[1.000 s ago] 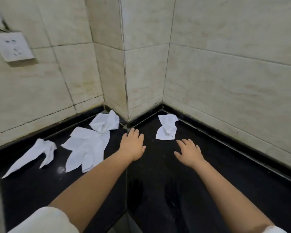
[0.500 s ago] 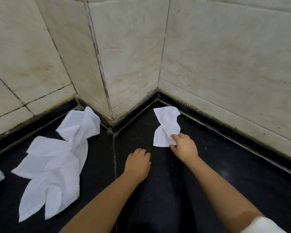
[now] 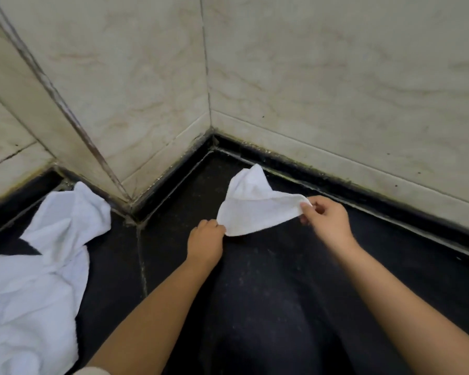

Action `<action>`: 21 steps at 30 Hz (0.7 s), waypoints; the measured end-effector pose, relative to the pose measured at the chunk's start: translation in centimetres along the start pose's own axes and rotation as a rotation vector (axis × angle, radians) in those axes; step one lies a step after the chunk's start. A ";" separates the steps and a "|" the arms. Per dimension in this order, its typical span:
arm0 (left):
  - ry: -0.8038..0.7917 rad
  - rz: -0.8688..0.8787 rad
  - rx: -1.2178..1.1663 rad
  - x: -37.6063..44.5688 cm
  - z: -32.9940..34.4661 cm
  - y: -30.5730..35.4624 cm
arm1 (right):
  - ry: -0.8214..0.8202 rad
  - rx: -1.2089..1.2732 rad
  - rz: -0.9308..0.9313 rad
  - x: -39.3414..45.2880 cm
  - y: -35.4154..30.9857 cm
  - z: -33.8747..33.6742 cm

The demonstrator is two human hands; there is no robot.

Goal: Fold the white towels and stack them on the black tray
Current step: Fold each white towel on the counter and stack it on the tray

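Between the left hand (image 3: 205,238) and right hand (image 3: 326,219), each pinching a corner, the small white towel (image 3: 255,209) stretches left-to-right above the black tabletop (image 3: 282,293).

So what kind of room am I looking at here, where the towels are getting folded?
Probably a bathroom or washroom counter, though I can't be sure. Glossy beige marble-look wall tiles meet in a corner above a polished black stone surface with grimy grouted seams, and small white towels lie on it.
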State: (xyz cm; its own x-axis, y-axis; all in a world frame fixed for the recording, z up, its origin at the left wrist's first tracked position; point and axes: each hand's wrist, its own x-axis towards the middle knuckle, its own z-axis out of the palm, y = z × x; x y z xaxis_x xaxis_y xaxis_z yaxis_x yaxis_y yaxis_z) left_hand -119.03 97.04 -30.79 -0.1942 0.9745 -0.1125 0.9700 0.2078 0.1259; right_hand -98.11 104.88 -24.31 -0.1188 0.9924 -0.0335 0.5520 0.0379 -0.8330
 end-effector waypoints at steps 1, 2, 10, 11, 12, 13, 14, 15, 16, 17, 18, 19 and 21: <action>0.034 0.038 -0.004 -0.1 -0.7 0.2 | 0.021 0.027 0.031 -0.3 0.2 -1.0; 0.084 0.078 -0.047 -0.3 -1.5 0.3 | 0.048 0.043 0.061 -0.8 0.5 -2.2; -0.112 0.614 -0.097 -11.4 -4.7 0.5 | -0.127 -0.178 0.147 -16.3 5.5 -8.2; -0.224 0.599 -0.069 -12.8 -4.6 0.4 | -0.203 -0.275 0.151 -18.4 6.0 -8.3; -0.307 0.582 -0.056 -13.8 -4.4 0.3 | -0.288 -0.374 0.140 -20.0 6.4 -8.3; -0.360 0.549 -0.053 -14.6 -4.3 0.4 | -0.380 -0.477 0.107 -21.2 6.5 -8.2; -0.366 0.502 -0.082 -14.9 -4.4 0.6 | -0.449 -0.551 0.061 -21.7 6.4 -8.1; -0.313 0.440 -0.152 -14.8 -4.9 0.8 | -0.460 -0.591 0.010 -21.6 5.8 -8.1; -0.217 0.358 -0.267 -14.4 -5.7 1.1 | -0.418 -0.608 -0.038 -20.9 5.0 -8.2; -0.094 0.288 -0.397 -13.7 -6.8 1.5 | -0.336 -0.618 -0.074 -20.0 3.8 -8.6; 0.047 0.261 -0.491 -13.0 -8.2 2.1 | -0.206 -0.616 -0.105 -18.8 2.5 -9.2; 0.188 0.275 -0.533 -12.3 -9.7 2.7 | -0.044 -0.600 -0.128 -17.7 1.1 -10.1; 0.367 0.322 -0.497 -11.9 -12.4 4.2 | 0.278 -0.537 -0.178 -16.3 -1.4 -12.1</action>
State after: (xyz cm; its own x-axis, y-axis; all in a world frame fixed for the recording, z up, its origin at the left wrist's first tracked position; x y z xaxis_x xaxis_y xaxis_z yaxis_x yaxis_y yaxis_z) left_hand -114.45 87.32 -16.66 -0.0300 0.9414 0.3360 0.8228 -0.1676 0.5430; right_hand -86.96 90.09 -15.95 -0.0679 0.9559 0.2856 0.8894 0.1877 -0.4169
